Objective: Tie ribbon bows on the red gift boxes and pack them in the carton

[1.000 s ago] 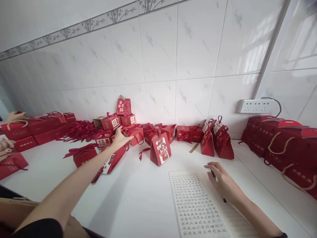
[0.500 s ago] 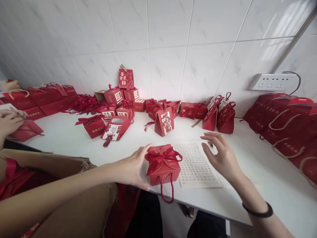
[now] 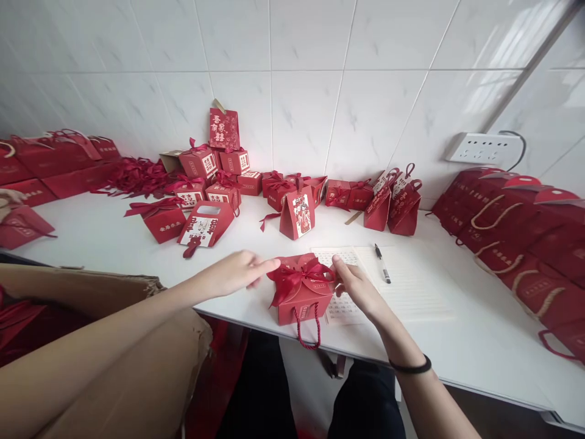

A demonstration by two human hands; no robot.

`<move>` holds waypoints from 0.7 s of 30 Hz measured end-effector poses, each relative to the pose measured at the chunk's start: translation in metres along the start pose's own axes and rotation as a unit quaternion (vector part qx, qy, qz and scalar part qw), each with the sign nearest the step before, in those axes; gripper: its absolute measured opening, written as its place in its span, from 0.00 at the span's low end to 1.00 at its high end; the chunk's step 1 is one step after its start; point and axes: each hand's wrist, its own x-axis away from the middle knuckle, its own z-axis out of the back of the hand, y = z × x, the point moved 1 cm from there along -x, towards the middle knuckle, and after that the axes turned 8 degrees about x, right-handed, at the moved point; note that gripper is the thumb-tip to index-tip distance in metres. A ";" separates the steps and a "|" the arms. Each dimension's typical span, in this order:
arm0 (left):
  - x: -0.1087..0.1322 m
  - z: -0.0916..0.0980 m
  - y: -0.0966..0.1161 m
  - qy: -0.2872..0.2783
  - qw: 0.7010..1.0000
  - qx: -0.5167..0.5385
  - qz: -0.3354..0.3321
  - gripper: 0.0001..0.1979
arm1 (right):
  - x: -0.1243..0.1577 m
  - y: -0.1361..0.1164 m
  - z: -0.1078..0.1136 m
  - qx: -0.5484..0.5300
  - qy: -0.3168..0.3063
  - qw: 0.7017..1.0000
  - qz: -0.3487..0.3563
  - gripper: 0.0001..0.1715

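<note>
A red gift box [image 3: 304,299] with a ribbon bow [image 3: 299,275] on top and a twisted cord handle [image 3: 308,332] in front sits at the table's front edge. On the box's left side is my left hand [image 3: 240,271], its fingers curled and its thumb at the left end of the bow. At the bow's right loop, my right hand [image 3: 354,281] has thumb and fingers closed together. Under and beside the box lie written sheets of paper [image 3: 411,299] with a black pen [image 3: 382,263] on them.
Red boxes [image 3: 164,224] stand along the tiled wall, some stacked. Red bags [image 3: 516,238] fill the right side. A cardboard carton [image 3: 123,366] is at the lower left. Another person's hand [image 3: 10,200] shows at the far left. A power strip [image 3: 484,149] is near the wall.
My right hand has moved left from above the paper to the bow, uncovering the pen. My left hand has lifted from the box's side to the bow's left end. The view has shifted slightly.
</note>
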 end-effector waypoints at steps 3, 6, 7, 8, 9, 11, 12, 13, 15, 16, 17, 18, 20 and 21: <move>0.005 -0.002 -0.002 -0.179 0.979 0.091 0.041 0.32 | -0.008 -0.008 0.001 -0.030 -0.026 0.999 -0.011 0.37; 0.006 -0.007 -0.002 -0.208 0.968 0.134 0.045 0.27 | -0.016 -0.016 -0.001 -0.061 -0.052 0.997 -0.004 0.32; 0.005 -0.009 -0.002 -0.205 0.966 0.148 0.046 0.25 | -0.018 -0.017 -0.001 -0.069 -0.056 0.996 0.004 0.30; 0.004 -0.010 -0.002 -0.203 0.965 0.161 0.046 0.23 | -0.019 -0.019 -0.002 -0.077 -0.060 0.995 0.012 0.28; 0.004 -0.010 -0.003 -0.202 0.963 0.172 0.046 0.22 | -0.020 -0.020 -0.003 -0.085 -0.062 0.994 0.019 0.27; 0.002 -0.010 -0.004 -0.200 0.962 0.179 0.043 0.21 | -0.020 -0.021 -0.004 -0.103 -0.059 0.993 0.027 0.26; 0.002 -0.010 -0.004 -0.200 0.963 0.176 0.041 0.20 | -0.020 -0.021 -0.005 -0.111 -0.059 0.992 0.027 0.27; 0.001 -0.009 -0.005 -0.199 0.965 0.169 0.037 0.20 | -0.019 -0.021 -0.005 -0.115 -0.059 0.991 0.025 0.27; 0.001 -0.008 -0.007 -0.193 0.968 0.156 0.036 0.21 | -0.018 -0.022 -0.005 -0.111 -0.053 0.992 0.017 0.28; 0.000 -0.008 -0.008 -0.191 0.969 0.152 0.039 0.21 | -0.018 -0.022 -0.006 -0.103 -0.052 0.993 0.014 0.29; 0.000 -0.008 -0.009 -0.192 0.969 0.150 0.041 0.21 | -0.018 -0.023 -0.006 -0.093 -0.052 0.994 0.012 0.29; -0.001 -0.008 -0.010 -0.194 0.968 0.151 0.042 0.21 | -0.018 -0.023 -0.005 -0.083 -0.051 0.995 0.010 0.29; -0.002 -0.008 -0.012 -0.200 0.967 0.151 0.041 0.21 | -0.019 -0.023 -0.005 -0.071 -0.053 0.996 0.008 0.28; -0.002 -0.008 -0.013 -0.201 0.967 0.149 0.041 0.21 | -0.020 -0.023 -0.005 -0.069 -0.053 0.996 0.007 0.27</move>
